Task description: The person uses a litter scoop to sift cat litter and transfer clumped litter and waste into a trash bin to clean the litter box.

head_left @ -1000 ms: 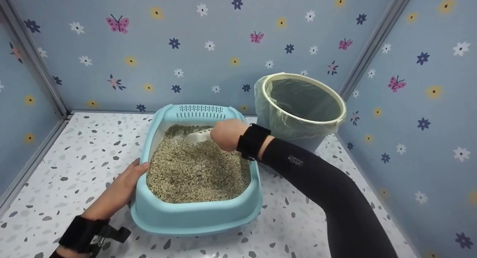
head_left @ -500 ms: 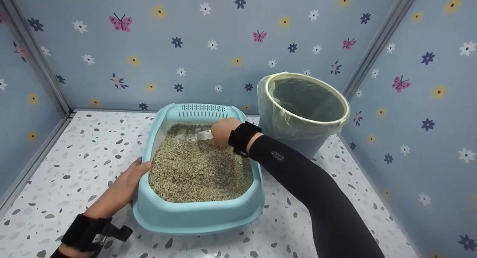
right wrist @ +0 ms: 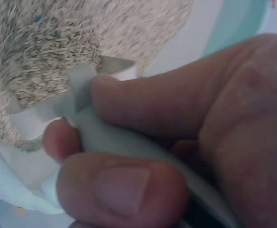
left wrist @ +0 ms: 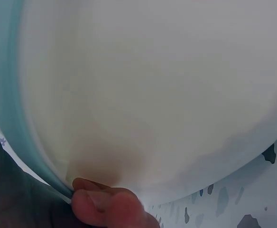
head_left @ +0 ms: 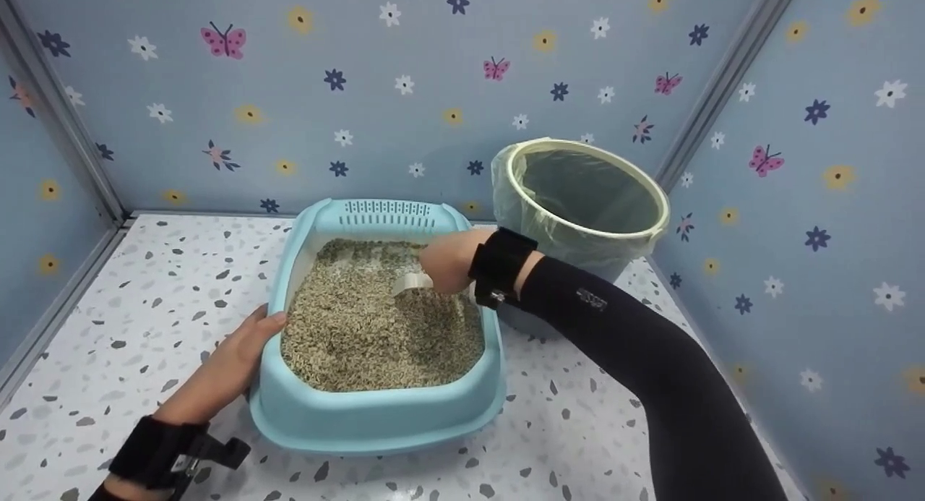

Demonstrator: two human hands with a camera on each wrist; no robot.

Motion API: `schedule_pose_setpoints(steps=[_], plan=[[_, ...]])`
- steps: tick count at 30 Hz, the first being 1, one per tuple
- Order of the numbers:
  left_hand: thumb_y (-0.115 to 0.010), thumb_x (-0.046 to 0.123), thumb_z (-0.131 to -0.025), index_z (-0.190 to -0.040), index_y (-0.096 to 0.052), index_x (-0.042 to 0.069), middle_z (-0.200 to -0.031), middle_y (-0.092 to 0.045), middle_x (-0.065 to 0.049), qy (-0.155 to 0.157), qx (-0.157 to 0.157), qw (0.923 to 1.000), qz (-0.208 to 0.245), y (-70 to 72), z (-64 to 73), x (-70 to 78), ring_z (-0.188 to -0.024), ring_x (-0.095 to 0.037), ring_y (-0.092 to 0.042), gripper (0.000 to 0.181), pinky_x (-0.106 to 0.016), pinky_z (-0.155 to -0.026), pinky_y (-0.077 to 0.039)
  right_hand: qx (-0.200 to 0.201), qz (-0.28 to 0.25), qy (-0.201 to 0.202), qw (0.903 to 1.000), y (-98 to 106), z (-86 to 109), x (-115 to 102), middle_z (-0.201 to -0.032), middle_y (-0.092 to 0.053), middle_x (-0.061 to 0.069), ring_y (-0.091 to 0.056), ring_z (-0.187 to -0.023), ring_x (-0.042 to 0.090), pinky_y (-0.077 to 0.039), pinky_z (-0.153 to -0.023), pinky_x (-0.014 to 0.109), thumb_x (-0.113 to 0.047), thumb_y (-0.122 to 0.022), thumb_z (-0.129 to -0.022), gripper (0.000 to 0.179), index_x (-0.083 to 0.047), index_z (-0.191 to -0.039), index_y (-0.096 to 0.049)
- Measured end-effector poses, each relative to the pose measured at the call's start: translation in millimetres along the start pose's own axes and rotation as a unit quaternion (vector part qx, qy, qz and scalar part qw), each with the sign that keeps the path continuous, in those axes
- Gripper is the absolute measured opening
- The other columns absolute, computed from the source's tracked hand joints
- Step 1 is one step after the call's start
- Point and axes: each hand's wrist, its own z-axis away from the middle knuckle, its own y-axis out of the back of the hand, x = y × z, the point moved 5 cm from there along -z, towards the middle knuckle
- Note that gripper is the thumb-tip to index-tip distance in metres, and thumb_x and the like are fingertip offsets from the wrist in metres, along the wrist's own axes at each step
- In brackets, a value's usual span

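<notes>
A light blue litter box (head_left: 376,414) full of tan, grainy cat litter (head_left: 347,335) stands on the floor. My right hand (head_left: 452,261) is over its right half and grips a pale litter scoop (head_left: 413,283) by the handle. In the right wrist view, the thumb and fingers wrap the handle, and the scoop's head (right wrist: 43,111) sits in the litter. My left hand (head_left: 235,353) holds the box's left side, thumb at the rim. Its fingertips (left wrist: 110,204) show against the pale wall in the left wrist view; the head view hides them.
A bin (head_left: 578,248) with a yellowish liner bag and cream rim ring stands behind and right of the box, partly behind my right forearm. Blue flowered panels (head_left: 397,161) enclose the speckled white floor (head_left: 166,284) at the back and sides.
My right hand has drawn the scoop rightward and nearer through the litter. The left hand keeps its hold on the box's side.
</notes>
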Motion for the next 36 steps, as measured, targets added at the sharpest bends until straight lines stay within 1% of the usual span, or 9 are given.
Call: schedule_pose_setpoints(steps=[8, 13, 15, 19, 21, 25, 29, 32, 36], plan=[[-0.028, 0.067, -0.116, -0.178, -0.002, 0.004, -0.176, -0.019, -0.038, -0.003, -0.004, 0.9999, 0.01, 1.3, -0.4, 0.3, -0.154, -0.055, -0.037, 0.092, -0.072, -0.123, -0.032, 0.02, 0.036, -0.019, 0.999, 9.6, 26.6, -11.2, -0.069, -0.028, -0.002, -0.025, -0.062, 0.015, -0.028, -0.061, 0.031, -0.007, -0.055, -0.109, 0.042, -0.016, -0.071, -0.041], [-0.029, 0.066, -0.116, -0.179, -0.004, 0.006, -0.15, -0.053, -0.039, 0.01, 0.006, 0.9999, 0.006, 3.4, 0.1, -3.2, -0.108, -0.043, -0.072, 0.09, -0.053, -0.085, -0.061, 0.094, 0.064, -0.058, 0.9918, 14.1, 13.6, -7.9, -0.071, -0.03, -0.001, -0.027, -0.065, 0.017, -0.028, -0.061, 0.036, -0.009, -0.058, -0.111, 0.043, -0.017, -0.074, -0.038], [-0.03, 0.066, -0.117, -0.179, -0.005, 0.008, -0.128, -0.065, -0.032, 0.015, 0.008, 0.9998, 0.012, 3.0, -0.2, -3.5, -0.083, -0.034, -0.072, 0.089, -0.044, -0.065, -0.058, 0.113, 0.072, -0.073, 0.9884, 12.8, 4.5, -4.6, -0.07, -0.033, 0.0, -0.028, -0.065, 0.017, -0.029, -0.06, 0.037, -0.01, -0.057, -0.113, 0.044, -0.017, -0.074, -0.039], [-0.03, 0.066, -0.117, -0.179, -0.006, 0.009, -0.099, -0.066, -0.021, 0.02, 0.003, 0.9996, 0.018, 1.2, -1.2, -2.4, -0.064, -0.029, -0.065, 0.087, -0.04, -0.056, -0.055, 0.128, 0.086, -0.094, 0.9837, 9.4, -12.7, 3.1, -0.068, -0.04, 0.0, -0.033, -0.064, 0.017, -0.033, -0.059, 0.036, -0.014, -0.055, -0.116, 0.043, -0.016, -0.074, -0.045], [-0.03, 0.066, -0.117, -0.179, -0.007, 0.009, -0.108, -0.067, -0.025, 0.017, 0.004, 0.9997, 0.015, 1.7, -1.3, -1.1, -0.071, -0.031, -0.067, 0.087, -0.042, -0.061, -0.056, 0.134, 0.084, -0.1, 0.9824, 8.0, -19.6, 6.9, -0.068, -0.044, 0.0, -0.036, -0.063, 0.017, -0.036, -0.059, 0.036, -0.014, -0.055, -0.117, 0.042, -0.016, -0.075, -0.048], [-0.029, 0.065, -0.117, -0.178, -0.006, 0.006, -0.15, -0.054, -0.037, 0.002, 0.007, 1.0, 0.006, 1.0, -0.2, 0.3, -0.107, -0.037, -0.07, 0.089, -0.044, -0.084, -0.056, 0.129, 0.063, -0.099, 0.9847, 2.9, -29.7, 11.9, -0.068, -0.043, 0.001, -0.036, -0.065, 0.017, -0.035, -0.061, 0.035, -0.013, -0.054, -0.117, 0.043, -0.015, -0.074, -0.048], [-0.03, 0.066, -0.117, -0.179, -0.006, 0.008, -0.129, -0.063, -0.037, 0.004, 0.004, 0.9999, 0.009, 0.3, -0.5, 0.9, -0.089, -0.04, -0.072, 0.088, -0.044, -0.072, -0.059, 0.088, 0.023, -0.077, 0.9929, 0.4, -31.1, 14.2, -0.068, -0.033, 0.0, -0.029, -0.065, 0.017, -0.029, -0.063, 0.034, -0.009, -0.053, -0.114, 0.045, -0.015, -0.072, -0.042], [-0.03, 0.066, -0.117, -0.179, -0.005, 0.009, -0.138, -0.059, -0.037, 0.004, 0.0, 0.9999, 0.015, -0.2, -0.1, 1.3, -0.106, -0.047, -0.071, 0.089, -0.055, -0.088, -0.06, 0.041, -0.017, -0.06, 0.9972, 0.9, -27.9, 14.2, -0.07, -0.025, -0.001, -0.021, -0.065, 0.016, -0.024, -0.063, 0.032, -0.006, -0.052, -0.112, 0.045, -0.016, -0.071, -0.037], [-0.03, 0.067, -0.116, -0.179, -0.005, 0.008, -0.174, -0.026, -0.034, -0.005, -0.005, 0.9998, 0.019, 0.5, 0.2, 1.6, -0.152, -0.049, -0.042, 0.09, -0.068, -0.122, -0.034, -0.015, -0.039, -0.052, 0.9978, 1.5, -19.9, 13.0, -0.068, -0.022, -0.003, -0.015, -0.062, 0.013, -0.021, -0.062, 0.029, -0.006, -0.05, -0.111, 0.047, -0.017, -0.068, -0.036]])
